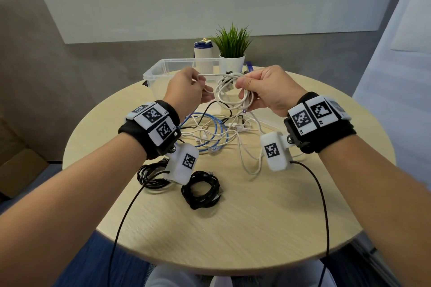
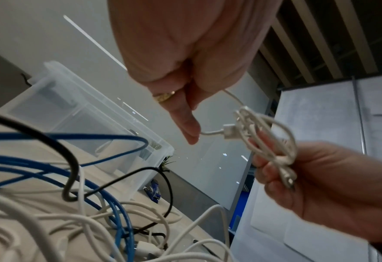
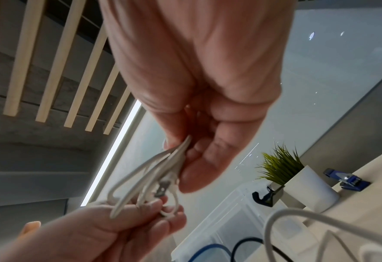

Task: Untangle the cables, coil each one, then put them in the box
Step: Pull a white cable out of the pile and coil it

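White cable coil upright between both hands.

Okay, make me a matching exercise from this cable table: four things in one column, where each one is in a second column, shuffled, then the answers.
Things:
1. white cable
2. blue cable
3. coiled black cables
4. potted plant

Places:
A. lying in the tangle on the table
B. standing beside the clear box
C. held up between the left hand and right hand
D. on the table's near side, by the left wrist

Pairs: 1-C, 2-A, 3-D, 4-B
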`<action>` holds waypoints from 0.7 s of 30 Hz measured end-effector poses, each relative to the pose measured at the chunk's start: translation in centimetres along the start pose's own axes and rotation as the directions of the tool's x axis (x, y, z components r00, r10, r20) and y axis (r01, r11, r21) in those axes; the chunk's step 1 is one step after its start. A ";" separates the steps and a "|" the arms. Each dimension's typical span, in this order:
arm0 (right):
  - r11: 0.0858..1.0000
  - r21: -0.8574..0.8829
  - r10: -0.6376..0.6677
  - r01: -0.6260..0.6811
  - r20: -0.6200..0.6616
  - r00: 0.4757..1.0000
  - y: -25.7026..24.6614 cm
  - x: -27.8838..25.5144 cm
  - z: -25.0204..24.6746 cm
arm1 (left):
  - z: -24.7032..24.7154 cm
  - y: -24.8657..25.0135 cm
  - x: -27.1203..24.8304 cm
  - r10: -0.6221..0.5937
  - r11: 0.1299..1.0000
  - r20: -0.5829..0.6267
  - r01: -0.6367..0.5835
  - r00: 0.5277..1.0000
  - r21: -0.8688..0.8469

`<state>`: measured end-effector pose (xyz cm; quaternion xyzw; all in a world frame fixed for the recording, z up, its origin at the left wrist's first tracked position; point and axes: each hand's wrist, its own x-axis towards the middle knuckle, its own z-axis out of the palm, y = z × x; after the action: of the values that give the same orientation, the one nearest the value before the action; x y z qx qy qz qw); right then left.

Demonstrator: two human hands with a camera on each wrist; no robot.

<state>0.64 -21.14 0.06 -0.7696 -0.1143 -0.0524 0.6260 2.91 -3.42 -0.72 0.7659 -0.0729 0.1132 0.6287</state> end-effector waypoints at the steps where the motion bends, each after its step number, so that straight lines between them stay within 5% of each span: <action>1: 1.000 -0.002 0.004 -0.004 -0.009 1.000 0.1 0.1 0.0 | 0.0 0.1 -0.1 -0.005 0.999 0.017 0.006 1.000 -0.050; 11: 1.000 -0.019 -0.003 0.002 -0.031 1.000 0.1 0.7 0.2 | 0.4 0.7 -1.4 -0.055 0.971 0.311 0.124 0.949 -0.205; 16: 0.992 -0.102 -0.077 0.068 -0.087 0.993 0.6 0.9 0.2 | 0.1 1.3 -1.6 -0.135 0.927 0.479 0.281 0.867 -0.247; 21: 0.986 -0.137 -0.103 0.091 -0.081 0.991 0.7 0.9 0.4 | 0.2 1.4 -2.0 -0.085 0.968 0.461 0.184 0.883 -0.174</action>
<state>1.63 -20.75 -0.46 -0.8002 -0.1204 -0.1241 0.5742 0.61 -4.00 0.03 0.7029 -0.1745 -0.1198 0.6791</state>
